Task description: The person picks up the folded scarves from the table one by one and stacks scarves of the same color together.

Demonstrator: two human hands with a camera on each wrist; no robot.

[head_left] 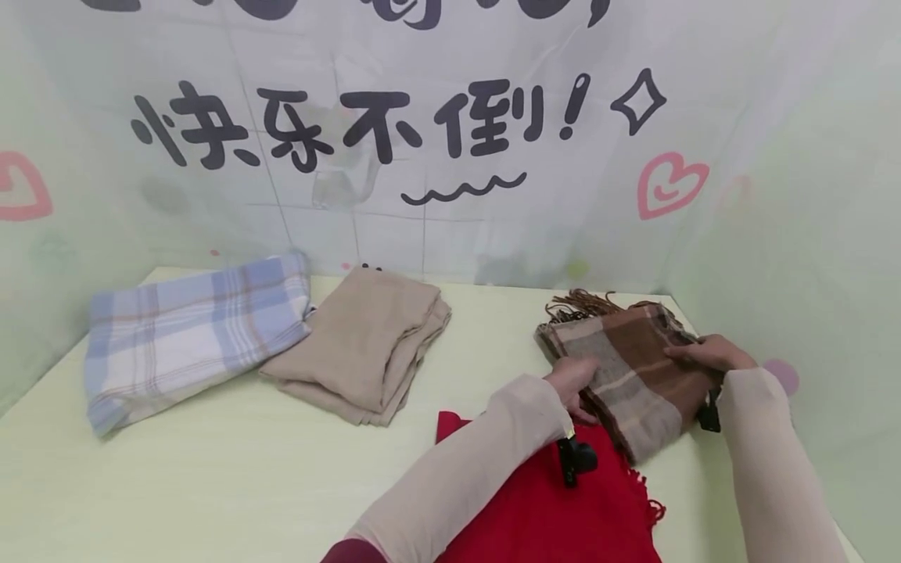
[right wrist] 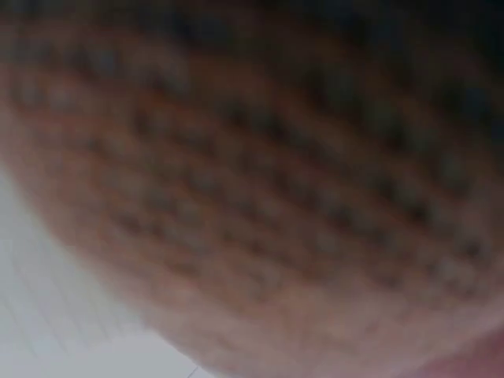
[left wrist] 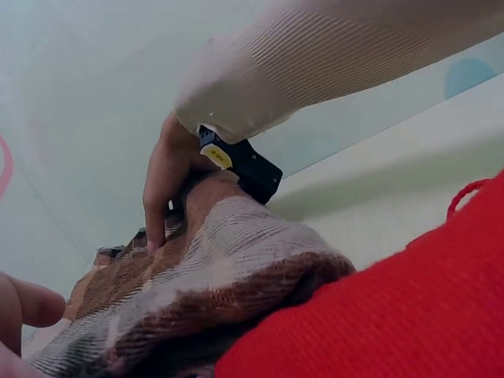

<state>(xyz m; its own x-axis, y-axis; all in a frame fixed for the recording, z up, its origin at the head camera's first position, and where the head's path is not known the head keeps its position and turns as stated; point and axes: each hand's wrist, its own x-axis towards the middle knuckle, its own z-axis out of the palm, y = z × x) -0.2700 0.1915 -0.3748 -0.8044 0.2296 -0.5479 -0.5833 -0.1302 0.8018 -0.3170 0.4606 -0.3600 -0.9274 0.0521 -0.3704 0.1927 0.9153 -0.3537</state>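
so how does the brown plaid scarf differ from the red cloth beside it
The brown plaid scarf is checked; the red cloth is plain. The scarf's fringe shows at its far edge, the cloth's at its right. The left hand and right hand grip the scarf; the cloth lies on the table, running out of the head view. Both are fringed.

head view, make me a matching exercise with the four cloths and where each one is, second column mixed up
Cloths
1. blue and white plaid cloth
2. beige cloth
3. brown plaid cloth
4. red cloth

Places
A. partly hidden behind the left sleeve
B. second from the picture's left edge
C. in the grip of the left hand and right hand
D. nearest the picture's left edge

Pairs: 1-D, 2-B, 3-C, 4-A
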